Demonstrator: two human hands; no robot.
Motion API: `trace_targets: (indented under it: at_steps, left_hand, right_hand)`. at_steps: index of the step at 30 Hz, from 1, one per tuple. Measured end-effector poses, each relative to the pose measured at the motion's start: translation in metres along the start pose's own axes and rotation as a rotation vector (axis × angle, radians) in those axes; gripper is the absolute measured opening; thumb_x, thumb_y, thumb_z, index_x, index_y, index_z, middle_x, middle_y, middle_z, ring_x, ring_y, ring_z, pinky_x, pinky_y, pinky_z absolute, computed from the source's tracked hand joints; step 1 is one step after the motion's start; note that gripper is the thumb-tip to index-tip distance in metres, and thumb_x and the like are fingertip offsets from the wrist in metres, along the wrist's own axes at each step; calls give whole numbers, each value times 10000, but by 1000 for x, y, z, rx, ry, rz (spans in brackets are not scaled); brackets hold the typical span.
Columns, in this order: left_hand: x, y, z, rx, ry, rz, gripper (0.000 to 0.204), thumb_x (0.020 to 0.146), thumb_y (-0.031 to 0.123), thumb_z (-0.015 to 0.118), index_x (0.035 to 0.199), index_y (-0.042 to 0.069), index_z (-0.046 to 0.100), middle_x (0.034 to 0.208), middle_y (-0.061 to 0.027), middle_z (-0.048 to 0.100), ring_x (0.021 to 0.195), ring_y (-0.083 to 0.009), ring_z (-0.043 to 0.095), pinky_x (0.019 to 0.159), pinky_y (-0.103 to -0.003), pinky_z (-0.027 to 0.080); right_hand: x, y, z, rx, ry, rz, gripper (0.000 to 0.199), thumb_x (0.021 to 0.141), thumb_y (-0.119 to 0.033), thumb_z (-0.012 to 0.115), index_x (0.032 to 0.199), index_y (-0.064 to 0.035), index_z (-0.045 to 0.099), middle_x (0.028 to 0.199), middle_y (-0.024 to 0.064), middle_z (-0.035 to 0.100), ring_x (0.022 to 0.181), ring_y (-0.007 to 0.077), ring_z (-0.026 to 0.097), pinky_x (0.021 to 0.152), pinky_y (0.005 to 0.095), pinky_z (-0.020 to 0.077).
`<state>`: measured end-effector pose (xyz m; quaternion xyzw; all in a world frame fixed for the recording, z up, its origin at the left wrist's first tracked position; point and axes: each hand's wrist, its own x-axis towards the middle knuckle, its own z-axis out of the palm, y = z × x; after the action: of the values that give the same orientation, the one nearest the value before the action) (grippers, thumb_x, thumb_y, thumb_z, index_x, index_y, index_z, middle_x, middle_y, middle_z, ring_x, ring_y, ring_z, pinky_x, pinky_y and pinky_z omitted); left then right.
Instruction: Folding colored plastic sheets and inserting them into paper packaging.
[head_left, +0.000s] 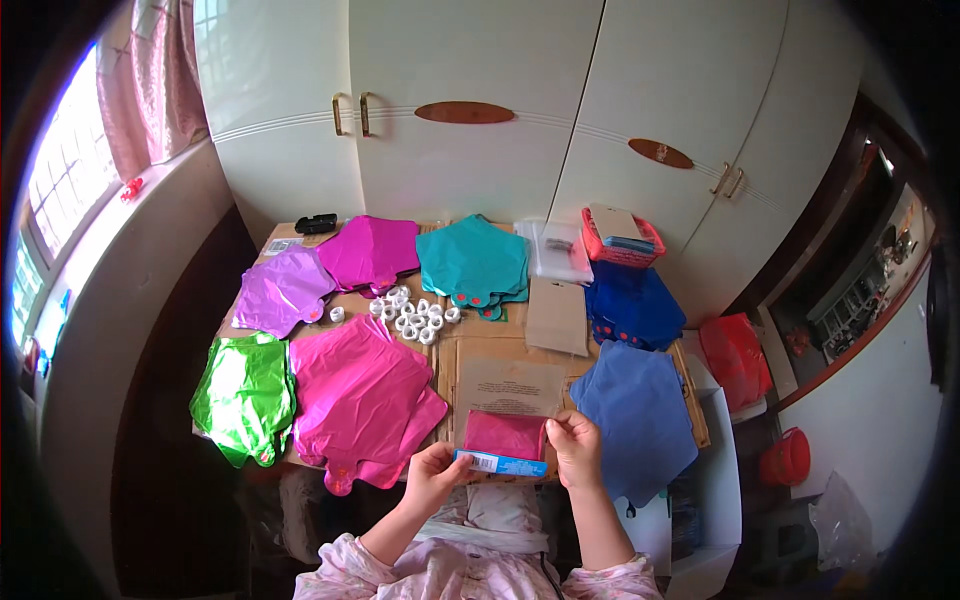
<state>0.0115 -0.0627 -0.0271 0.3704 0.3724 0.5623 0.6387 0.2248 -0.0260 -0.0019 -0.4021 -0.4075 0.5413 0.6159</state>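
- Pale patterned sleeves (618,578) lie below both grips.
- Left grip (437,474), fingers closed, pinches the near-left end of a pink-filled clear packet (505,437); right grip (574,448) pinches its far-right corner.
- Beyond the grips, white rings (409,323) dot the bench (480,347); pink sheets (360,395) spread left, blue sheets (636,410) right.

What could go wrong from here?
The left hand and right hand grip the packet only near its edges, so it could slip. The blue-grey stack juts past the cardboard and might slide off if nudged. The white rings lie loose and could scatter if bumped.
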Motion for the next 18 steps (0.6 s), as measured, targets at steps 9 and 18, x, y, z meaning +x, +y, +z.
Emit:
trace_targets:
  at_steps: [9, 18]
  left_hand:
    - [-1, 1, 1, 23, -6, -17, 81, 880, 73, 632, 878, -7, 616, 768, -37, 648, 663, -80, 597, 616, -240, 517]
    - [0, -9, -4, 32, 8, -25, 106, 892, 90, 625, 927, -8, 610, 800, -26, 645, 708, -72, 604, 639, -236, 528]
  right_hand:
    - [0, 3, 7, 25, 41, -29, 64, 845, -8, 624, 887, -39, 587, 843, 18, 632, 735, 76, 572, 701, 226, 470]
    - [0, 1, 4, 127, -35, 110, 121, 861, -82, 627, 965, -41, 580, 895, 23, 630, 771, 85, 581, 705, 222, 467]
